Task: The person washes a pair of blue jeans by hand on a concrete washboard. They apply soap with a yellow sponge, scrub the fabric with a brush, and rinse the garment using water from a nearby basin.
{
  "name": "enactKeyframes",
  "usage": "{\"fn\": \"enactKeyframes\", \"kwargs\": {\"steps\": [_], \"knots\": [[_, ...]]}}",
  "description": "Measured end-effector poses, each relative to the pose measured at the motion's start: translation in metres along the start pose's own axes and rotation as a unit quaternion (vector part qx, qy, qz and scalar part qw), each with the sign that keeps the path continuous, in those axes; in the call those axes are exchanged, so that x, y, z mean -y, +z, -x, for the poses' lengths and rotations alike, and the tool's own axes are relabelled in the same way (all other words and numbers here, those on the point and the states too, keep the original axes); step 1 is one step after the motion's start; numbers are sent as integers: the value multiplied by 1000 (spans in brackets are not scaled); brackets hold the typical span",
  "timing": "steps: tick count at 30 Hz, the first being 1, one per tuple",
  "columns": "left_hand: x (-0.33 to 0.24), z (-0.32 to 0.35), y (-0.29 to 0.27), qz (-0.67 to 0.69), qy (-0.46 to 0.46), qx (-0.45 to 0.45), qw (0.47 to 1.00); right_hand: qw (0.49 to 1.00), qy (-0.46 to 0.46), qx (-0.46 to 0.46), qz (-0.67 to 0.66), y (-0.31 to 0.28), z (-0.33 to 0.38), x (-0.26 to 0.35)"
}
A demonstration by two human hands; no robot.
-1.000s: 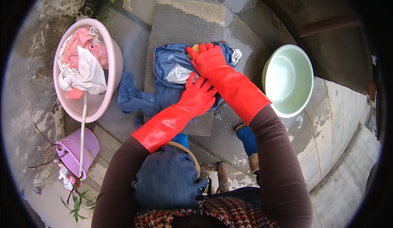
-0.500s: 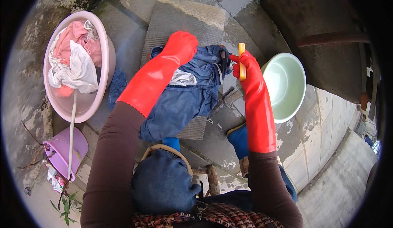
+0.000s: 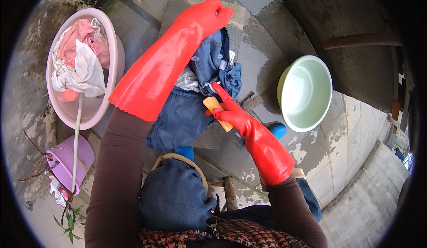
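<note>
Both my hands wear long red rubber gloves. Stretched far forward, my left hand is closed on the top end of blue jeans and pulls them up over a ribbed slab. Buttons and a white pocket lining show on the denim. My right hand holds a yellow-orange bar of soap low over the jeans' right side. Its index finger reaches out to the cloth; whether the soap touches the denim, I cannot tell.
On the left stands a pink basin of pink and white clothes, with a pale hose running from it past a purple bucket. A pale green basin stands right. A scrubbing brush lies beside the slab, near my blue boot.
My left hand has moved away from me, drawing the jeans' top end along. My right hand has come left and nearer, bringing the soap from beside the jeans to over them.
</note>
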State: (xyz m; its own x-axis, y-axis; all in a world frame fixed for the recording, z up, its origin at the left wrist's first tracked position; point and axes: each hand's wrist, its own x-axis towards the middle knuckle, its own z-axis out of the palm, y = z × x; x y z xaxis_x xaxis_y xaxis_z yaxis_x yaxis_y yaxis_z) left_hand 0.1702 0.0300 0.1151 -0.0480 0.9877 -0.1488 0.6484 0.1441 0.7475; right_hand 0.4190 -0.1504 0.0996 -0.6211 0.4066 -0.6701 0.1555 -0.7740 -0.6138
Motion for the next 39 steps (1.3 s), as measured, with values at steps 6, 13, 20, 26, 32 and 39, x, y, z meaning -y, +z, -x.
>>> {"fn": "enactKeyframes", "kwargs": {"steps": [6,13,20,26,32,39], "knots": [[-11,101,40,-63,125,-101,985,965,-179,-98,-165,-53,6,42],[18,219,160,-15,140,-10,990,617,-293,-259,683,-34,-50,28],[26,205,129,-96,250,97,959,623,-246,-336,662,-58,-163,73],[39,231,97,-150,210,-78,963,766,-270,-219,541,-51,-116,49],[66,245,107,-188,223,-39,956,624,-419,-136,646,-30,-69,5],[56,242,99,-169,234,-47,956,597,-322,-299,672,-36,-183,77]]}}
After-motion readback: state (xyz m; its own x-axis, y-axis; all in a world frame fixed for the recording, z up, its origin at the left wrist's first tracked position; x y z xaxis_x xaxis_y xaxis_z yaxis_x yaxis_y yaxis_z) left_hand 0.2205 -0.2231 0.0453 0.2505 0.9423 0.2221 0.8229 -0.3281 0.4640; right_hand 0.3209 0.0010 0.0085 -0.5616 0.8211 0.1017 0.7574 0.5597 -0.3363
